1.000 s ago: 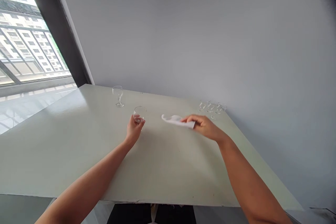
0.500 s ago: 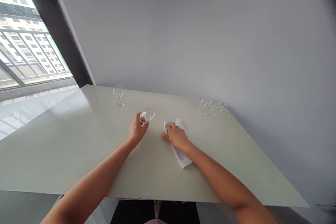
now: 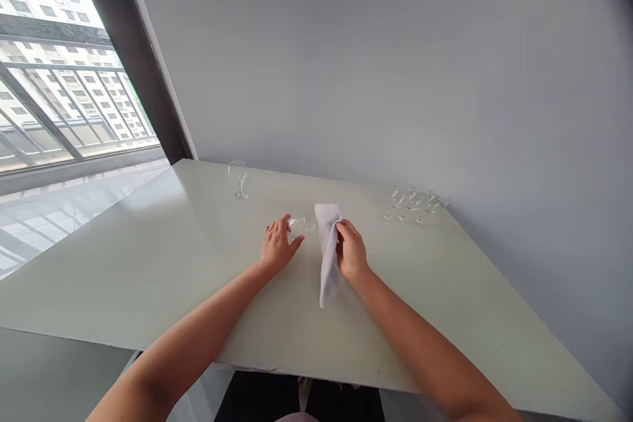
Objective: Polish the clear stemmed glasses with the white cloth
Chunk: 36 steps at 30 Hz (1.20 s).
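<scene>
A clear stemmed glass (image 3: 299,227) lies tilted on its side near the middle of the table, its rim toward the right. My left hand (image 3: 277,244) is closed round its stem end, which the fingers partly hide. Just right of the glass, a white folded cloth (image 3: 327,237) hangs upright from my right hand (image 3: 352,249), pinched between thumb and fingers. The cloth and the glass look slightly apart.
Another stemmed glass (image 3: 238,179) stands upright at the back left of the pale table (image 3: 168,264). Several small stemmed glasses (image 3: 415,203) stand grouped at the back right, near the wall. A window is at the far left.
My right hand has lifted the cloth off the table, where it lay flat under the palm. The glass in my left hand has tipped over further onto its side. The view has shifted slightly.
</scene>
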### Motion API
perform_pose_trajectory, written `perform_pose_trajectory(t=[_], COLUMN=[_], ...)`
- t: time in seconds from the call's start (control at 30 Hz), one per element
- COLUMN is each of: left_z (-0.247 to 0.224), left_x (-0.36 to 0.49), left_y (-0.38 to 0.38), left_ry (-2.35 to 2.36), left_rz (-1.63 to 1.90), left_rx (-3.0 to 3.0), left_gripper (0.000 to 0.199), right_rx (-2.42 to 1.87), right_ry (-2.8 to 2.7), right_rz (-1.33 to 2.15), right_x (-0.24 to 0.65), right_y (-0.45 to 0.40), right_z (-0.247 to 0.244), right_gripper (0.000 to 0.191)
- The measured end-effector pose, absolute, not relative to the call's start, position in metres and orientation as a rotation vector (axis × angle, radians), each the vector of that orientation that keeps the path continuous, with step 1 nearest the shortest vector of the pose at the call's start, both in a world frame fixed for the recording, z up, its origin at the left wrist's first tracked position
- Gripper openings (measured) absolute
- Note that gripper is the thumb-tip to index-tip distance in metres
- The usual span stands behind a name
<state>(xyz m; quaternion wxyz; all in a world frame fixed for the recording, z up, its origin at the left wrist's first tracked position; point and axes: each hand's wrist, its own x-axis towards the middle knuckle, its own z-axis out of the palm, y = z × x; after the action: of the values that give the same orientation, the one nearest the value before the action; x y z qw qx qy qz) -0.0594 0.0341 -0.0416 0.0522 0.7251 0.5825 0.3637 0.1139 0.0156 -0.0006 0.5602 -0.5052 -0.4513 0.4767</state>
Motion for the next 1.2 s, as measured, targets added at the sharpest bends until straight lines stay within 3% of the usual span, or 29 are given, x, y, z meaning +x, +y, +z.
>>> perform_pose_trajectory(t=[0.27, 0.4, 0.57, 0.77, 0.97, 1.1, 1.2], left_z=[-0.045, -0.043, -0.041, -0.026, 0.005, 0.026, 0.039], left_x=[-0.061, -0.06, -0.052, -0.05, -0.053, -0.059, -0.066], left_y=[0.031, 0.028, 0.023, 0.017, 0.005, -0.006, -0.011], left_ry=[1.776, 1.654, 1.503, 1.522, 1.457, 1.309, 0.981], left_rz=[1.114, 1.037, 0.979, 0.86, 0.805, 0.675, 0.375], left_rx=[2.334, 2.52, 2.623, 2.68, 2.779, 2.436, 1.978], left_gripper=[0.047, 0.045, 0.046, 0.047, 0.043, 0.044, 0.045], right_rx=[-1.115, -1.059, -1.048, -1.025, -0.875, -0.885, -0.821], right_ry=[-1.616, -1.831, -1.853, -1.558, -1.09, -1.585, -2.053], right_rz=[1.136, 1.325, 1.542, 1.468, 1.768, 1.723, 1.631], right_x=[0.092, 0.11, 0.125, 0.111, 0.117, 0.139, 0.154], right_y=[0.006, 0.008, 0.004, 0.001, -0.004, -0.018, -0.03], right_z=[0.004, 0.005, 0.0, -0.016, -0.001, 0.025, 0.041], right_gripper=[0.033, 0.032, 0.048, 0.026, 0.027, 0.023, 0.019])
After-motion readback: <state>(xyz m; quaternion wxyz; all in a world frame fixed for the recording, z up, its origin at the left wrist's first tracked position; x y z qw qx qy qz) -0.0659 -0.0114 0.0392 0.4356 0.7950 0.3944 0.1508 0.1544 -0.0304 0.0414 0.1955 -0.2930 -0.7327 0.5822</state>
